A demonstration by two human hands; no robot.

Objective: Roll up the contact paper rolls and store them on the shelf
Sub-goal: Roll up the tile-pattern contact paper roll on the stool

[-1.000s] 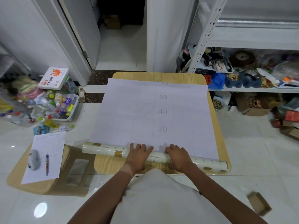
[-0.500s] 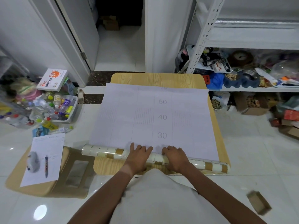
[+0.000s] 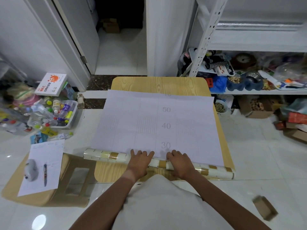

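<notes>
Contact paper roll (image 3: 106,156) along the table's (image 3: 159,83) near edge looks light and springy; left hand (image 3: 140,161) and right hand (image 3: 180,163) press flat-fingered mid-roll, sensibly central.

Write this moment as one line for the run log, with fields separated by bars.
phase: rolling | left hand: on roll | right hand: on roll | sheet: mostly flat on table | shelf: roll not yet stored

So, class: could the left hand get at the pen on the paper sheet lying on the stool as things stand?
Probably yes. The left hand rests on the contact paper roll, and the pen lies uncovered on the stool to its left, with nothing between.
</notes>
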